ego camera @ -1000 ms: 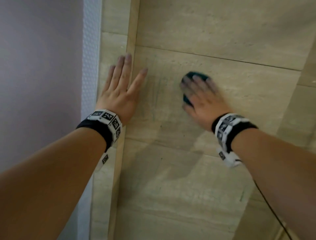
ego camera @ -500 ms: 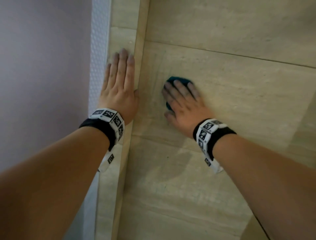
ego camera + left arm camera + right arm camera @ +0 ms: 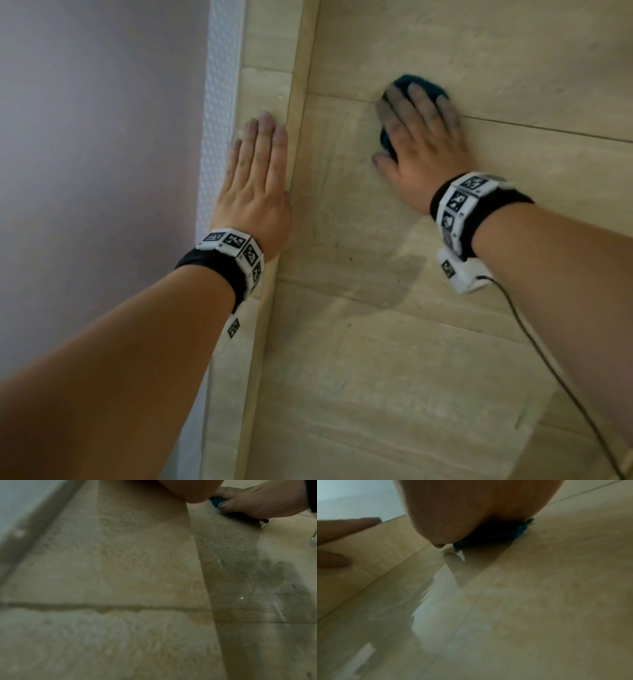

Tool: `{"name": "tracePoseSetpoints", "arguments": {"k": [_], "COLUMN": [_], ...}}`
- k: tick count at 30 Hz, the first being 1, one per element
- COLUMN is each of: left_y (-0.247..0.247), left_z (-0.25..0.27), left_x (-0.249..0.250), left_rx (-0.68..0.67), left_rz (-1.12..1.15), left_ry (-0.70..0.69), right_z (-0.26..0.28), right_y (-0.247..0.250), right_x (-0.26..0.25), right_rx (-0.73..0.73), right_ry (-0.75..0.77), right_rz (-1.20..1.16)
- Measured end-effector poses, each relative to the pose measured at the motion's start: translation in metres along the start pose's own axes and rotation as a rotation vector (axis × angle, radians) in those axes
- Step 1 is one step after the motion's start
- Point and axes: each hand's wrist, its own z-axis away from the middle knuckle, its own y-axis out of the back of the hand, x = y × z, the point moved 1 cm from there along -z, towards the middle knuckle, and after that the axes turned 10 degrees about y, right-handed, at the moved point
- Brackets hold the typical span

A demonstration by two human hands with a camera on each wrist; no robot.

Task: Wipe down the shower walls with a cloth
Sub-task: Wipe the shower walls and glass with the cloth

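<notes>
A dark teal cloth (image 3: pixel 415 83) lies flat against the beige tiled shower wall (image 3: pixel 376 342), and my right hand (image 3: pixel 419 126) presses it there with straight, slightly spread fingers. Only the cloth's edges show past the fingertips and beside the thumb. The left wrist view catches the right hand (image 3: pixel 257 500) from the side with a bit of cloth (image 3: pixel 216 502) under it. Seen from the right wrist, the cloth (image 3: pixel 520 530) peeks out beneath the palm. My left hand (image 3: pixel 258 168) rests flat, fingers together, on the narrow tile strip by the corner, holding nothing.
A vertical corner edge (image 3: pixel 298 102) separates the narrow strip from the main wall. Left of it run a white textured strip (image 3: pixel 219 102) and a plain mauve wall (image 3: pixel 85 137). Damp streaks mark the tile below my right hand. A black cable (image 3: pixel 548 359) trails from my right wrist.
My right hand slid the cloth left toward the corner, then up and to the right across a grout line. My left hand drew its fingers together and stayed on the strip.
</notes>
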Motion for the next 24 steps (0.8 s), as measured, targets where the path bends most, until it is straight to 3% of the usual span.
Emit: {"name": "tracePoseSetpoints", "arguments": {"k": [3,8,10,13,20,24], "left_y": [0.000,0.002,0.002,0.002,0.000,-0.001], "left_z": [0.001,0.002,0.003,0.003,0.003,0.003], "left_x": [0.000,0.000,0.000,0.000,-0.001,-0.001], "left_rx": [0.002,-0.018,-0.017,-0.010,-0.009,0.002], "left_rz": [-0.012,-0.023,-0.022,-0.026,-0.024,-0.027], "left_ry": [0.002,-0.011,-0.018,-0.020,-0.027,-0.023], "right_z": [0.021,0.099,0.125,0.123,0.038,0.035], "right_y": [-0.016,-0.053,-0.060,-0.059,-0.008,-0.007], "right_x": [-0.036,-0.109,-0.116,-0.097,0.002,-0.008], "right_rx": [0.021,-0.058,-0.123,-0.090,-0.052,-0.022], "right_ry": [0.028,0.369,0.442,0.498,0.089,-0.039], "right_rz": [0.015,-0.059,-0.051,-0.068,-0.008,0.020]}}
